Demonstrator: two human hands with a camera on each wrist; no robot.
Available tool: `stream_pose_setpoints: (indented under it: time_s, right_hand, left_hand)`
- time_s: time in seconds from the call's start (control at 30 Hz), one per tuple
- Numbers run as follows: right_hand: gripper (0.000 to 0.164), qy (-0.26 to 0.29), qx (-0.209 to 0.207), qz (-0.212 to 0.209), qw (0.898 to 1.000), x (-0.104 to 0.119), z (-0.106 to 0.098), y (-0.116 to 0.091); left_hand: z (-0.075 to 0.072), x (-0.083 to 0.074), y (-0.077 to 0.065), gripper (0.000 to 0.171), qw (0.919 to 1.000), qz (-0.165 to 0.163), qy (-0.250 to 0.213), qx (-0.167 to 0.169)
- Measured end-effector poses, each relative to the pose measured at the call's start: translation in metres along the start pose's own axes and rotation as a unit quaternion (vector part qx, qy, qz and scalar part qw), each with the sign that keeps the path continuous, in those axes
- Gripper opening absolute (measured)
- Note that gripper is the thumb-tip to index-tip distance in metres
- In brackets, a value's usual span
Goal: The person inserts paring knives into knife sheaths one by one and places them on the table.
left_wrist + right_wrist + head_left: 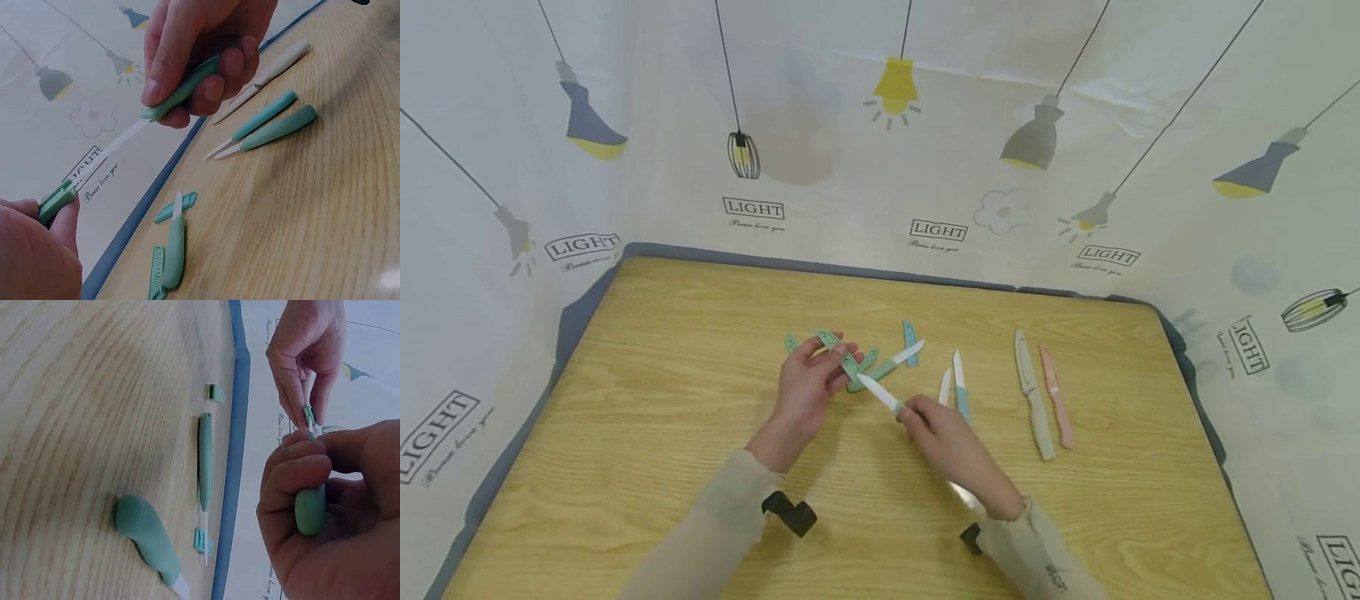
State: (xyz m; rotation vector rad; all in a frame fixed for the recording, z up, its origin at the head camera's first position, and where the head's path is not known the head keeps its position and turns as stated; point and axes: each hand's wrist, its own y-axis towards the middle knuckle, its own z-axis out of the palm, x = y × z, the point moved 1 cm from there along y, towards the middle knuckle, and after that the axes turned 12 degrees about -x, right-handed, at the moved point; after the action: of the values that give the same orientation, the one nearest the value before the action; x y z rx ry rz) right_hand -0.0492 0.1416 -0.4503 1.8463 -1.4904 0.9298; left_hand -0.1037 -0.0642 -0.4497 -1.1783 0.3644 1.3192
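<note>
My left hand pinches a green knife sheath between thumb and fingers, above the table. My right hand grips the green handle of a ceramic knife, its white blade pointing toward the left hand. In the left wrist view the blade tip meets the sheath's open end; how far in it sits I cannot tell. Below the hands lies another green-handled knife, beside a green sheath. Its blade tip lies over a blue sheath.
Near the right hand lie a blue-handled knife and a green-handled one, both with bare blades. Farther right are a cream knife and a pink knife. A printed curtain surrounds the wooden table.
</note>
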Motion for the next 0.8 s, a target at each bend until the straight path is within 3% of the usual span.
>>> stream_pose_setpoints:
  time_s: [0.43,0.8]
  right_hand:
    - [0.038,0.044,0.02,0.017,0.999,0.004,0.003,-0.001]
    - [0.035,0.028,0.003,0.014,0.999,0.007,0.006,0.002]
  left_hand:
    - [0.001,0.005,-0.001,0.044,0.9998,0.002,0.015,0.012]
    - [0.004,0.012,-0.004,0.032,0.9993,0.008,0.015,0.034]
